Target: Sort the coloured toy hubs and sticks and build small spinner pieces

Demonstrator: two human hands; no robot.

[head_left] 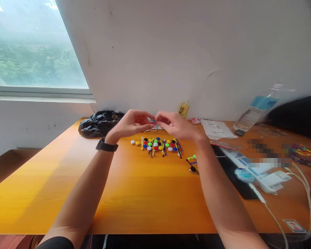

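My left hand (133,125) and my right hand (176,126) meet above the far part of the table, fingertips nearly touching. A small red piece (153,123) shows between them, mostly covered by the fingers, so its kind is unclear. Both hands are closed in a pinch on it. Just below them on the tabletop lie small coloured round caps (156,144) and thin arrow-tipped sticks (163,148) in blue, yellow, black, green, red and white. Near my right forearm are a black arrow-shaped piece with a round disc (193,169) and a light green piece (192,157).
A black plastic bag (97,123) sits at the far left of the wooden table (134,200). To the right are a water bottle (254,112), a white packet (217,129), a power strip (259,174) with cables, and a bundle of colourful cords (307,155). The wall stands behind.
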